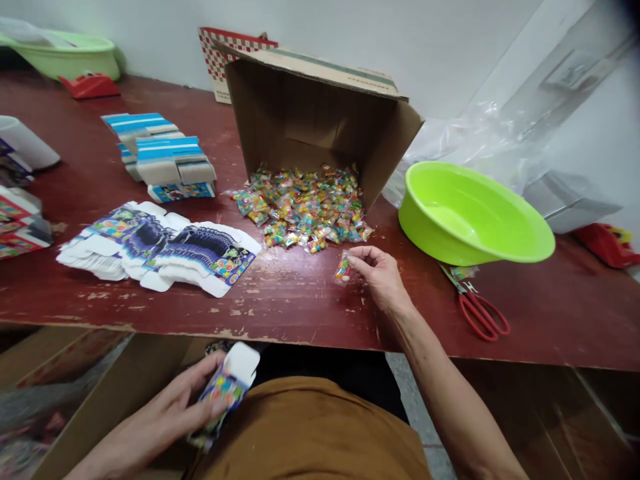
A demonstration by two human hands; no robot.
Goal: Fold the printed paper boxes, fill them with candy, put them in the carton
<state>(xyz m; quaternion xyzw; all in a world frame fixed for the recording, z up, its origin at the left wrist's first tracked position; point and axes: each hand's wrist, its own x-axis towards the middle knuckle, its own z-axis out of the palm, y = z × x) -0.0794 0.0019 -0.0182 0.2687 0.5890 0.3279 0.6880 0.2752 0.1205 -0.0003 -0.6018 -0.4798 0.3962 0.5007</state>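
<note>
Low in front of my lap, my left hand [187, 400] is closed around a small printed candy box [225, 393], its white end flap [243, 363] standing up. Over the table, my right hand [375, 273] pinches a small clear packet of colourful candies [343, 268] between thumb and fingers. Just beyond that hand lies a heap of similar candy packets [305, 207], spilling from a cardboard carton [320, 113] tipped on its side. Left of the heap is a stack of flat, unfolded purple printed boxes [165, 247].
A bright green basin [470, 220] stands right of the carton, with red-handled scissors [483, 313] before it. Blue-and-white box bundles [170, 163] sit at left. Red tape dispensers [90, 85] rest at both sides. An open carton [115, 393] is below the table edge.
</note>
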